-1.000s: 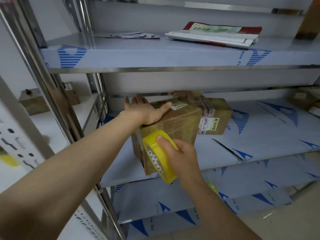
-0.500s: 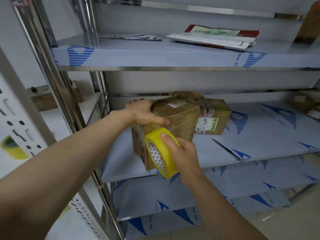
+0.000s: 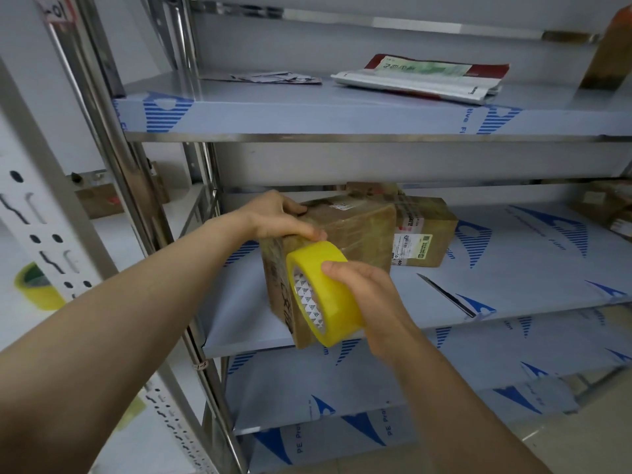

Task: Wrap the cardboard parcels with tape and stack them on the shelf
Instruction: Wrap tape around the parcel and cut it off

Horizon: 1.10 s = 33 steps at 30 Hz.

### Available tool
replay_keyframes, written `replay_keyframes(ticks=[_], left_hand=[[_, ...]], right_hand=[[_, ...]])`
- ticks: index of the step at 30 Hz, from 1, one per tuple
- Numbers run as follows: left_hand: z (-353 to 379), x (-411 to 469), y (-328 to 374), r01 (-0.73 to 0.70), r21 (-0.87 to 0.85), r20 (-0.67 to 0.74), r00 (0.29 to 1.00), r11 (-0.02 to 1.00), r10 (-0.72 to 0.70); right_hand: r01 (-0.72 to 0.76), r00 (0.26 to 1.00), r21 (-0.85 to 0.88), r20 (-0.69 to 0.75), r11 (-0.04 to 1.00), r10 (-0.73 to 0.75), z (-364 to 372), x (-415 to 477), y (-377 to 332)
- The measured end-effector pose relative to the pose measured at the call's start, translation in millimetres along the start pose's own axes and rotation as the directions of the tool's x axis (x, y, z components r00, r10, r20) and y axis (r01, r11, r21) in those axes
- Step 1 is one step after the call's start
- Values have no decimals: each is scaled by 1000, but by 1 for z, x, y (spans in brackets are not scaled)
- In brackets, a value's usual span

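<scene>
A brown cardboard parcel (image 3: pixel 355 234), glossy with tape, stands at the front left of the middle shelf (image 3: pixel 513 295). My left hand (image 3: pixel 278 217) grips its top left corner, thumb along the near top edge. My right hand (image 3: pixel 359 285) holds a yellow tape roll (image 3: pixel 325 289) against the parcel's near face. Behind it lies a second taped parcel (image 3: pixel 425 230) with a white label.
The upper shelf (image 3: pixel 307 111) carries a folded plastic mailer bag (image 3: pixel 420 77) and scraps of paper (image 3: pixel 273 77). More boxes (image 3: pixel 602 203) sit at the far right of the middle shelf. A steel upright (image 3: pixel 113 142) stands on the left, another yellow tape roll (image 3: pixel 37 289) beyond it.
My left hand has slid from flat on the parcel's top to gripping its top left corner. The tape roll stays against the near face.
</scene>
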State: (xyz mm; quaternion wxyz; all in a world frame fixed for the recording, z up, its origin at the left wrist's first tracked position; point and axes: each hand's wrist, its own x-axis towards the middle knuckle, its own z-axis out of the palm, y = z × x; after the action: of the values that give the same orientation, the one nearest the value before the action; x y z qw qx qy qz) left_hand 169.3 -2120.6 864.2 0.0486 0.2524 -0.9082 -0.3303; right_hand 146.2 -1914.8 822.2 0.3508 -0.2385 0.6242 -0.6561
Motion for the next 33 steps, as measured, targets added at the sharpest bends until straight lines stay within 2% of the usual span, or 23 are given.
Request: replay_keyframes(ticks=[3,5,8,10,12,15,17,18,23,26,30,32,33], left_hand=[[-9,3,2,49,-109,73,996,993,-41],[-14,3,1,78,-157,156,986,985,-54],[-11,6,-10,187,-263,217,967,946,-131],[0,11,-22,252,-415,219,960,874,-173],[15,20,-37,280,-619,185,960,734,-211],[41,32,-63,184,-913,54,940,365,-338],[59,35,-78,59,-987,3,934,147,-356],[67,35,-83,26,-995,-12,932,99,-361],[89,43,-93,-17,-999,-1,896,-31,-445],[95,53,-94,-35,-998,-9,872,-44,-490],[100,59,-90,-98,-984,-20,892,-151,-451],[100,57,-93,-125,-980,-45,899,-157,-435],[100,56,-95,-131,-984,-67,902,-124,-426]], right_hand=[[42,984,-30,174,999,-36,-4,-6,-23],[53,973,-11,225,999,-49,-2,-3,-37],[62,973,26,223,998,-67,3,11,-57],[41,985,25,167,999,-44,8,30,-65],[22,995,0,98,1000,-22,18,52,-69],[38,999,-87,-4,995,-38,34,87,-65],[28,1000,-162,-3,986,-29,47,109,-57],[17,1000,-198,-4,980,-18,54,119,-52],[-83,995,-247,-72,965,67,68,155,-33],[-106,994,-240,-39,965,99,59,164,-17],[-116,993,-220,-17,969,115,49,168,-4],[-121,993,-195,-7,973,122,45,169,-6],[-123,992,-175,4,977,126,43,169,-6]])
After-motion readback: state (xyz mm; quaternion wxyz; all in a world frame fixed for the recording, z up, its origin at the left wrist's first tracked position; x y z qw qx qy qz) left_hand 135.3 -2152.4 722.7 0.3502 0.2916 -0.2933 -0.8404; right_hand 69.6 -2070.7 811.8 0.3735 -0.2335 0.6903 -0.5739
